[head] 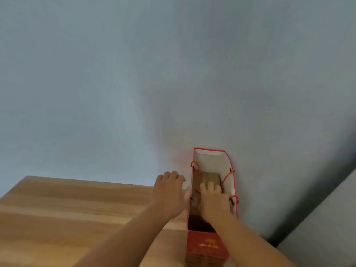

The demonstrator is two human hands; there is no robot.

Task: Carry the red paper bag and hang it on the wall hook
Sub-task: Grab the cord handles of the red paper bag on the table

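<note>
The red paper bag [208, 246] stands upright on the right end of the wooden table [77, 209], close to the wall, and I look down into its open top with its white lining. Red cord handles [228, 175] droop over its rims. A brown box [210, 176] lies inside. My left hand [169, 193] is against the bag's left side, thumb at the rim and fingers curled outside. My right hand [213, 202] reaches into the opening and lies flat on the brown box. No wall hook is in view.
A plain pale blue-grey wall [173, 74] fills the upper view behind the table. A grey surface [327, 228] runs diagonally across the lower right corner, with a dark gap between it and the wall.
</note>
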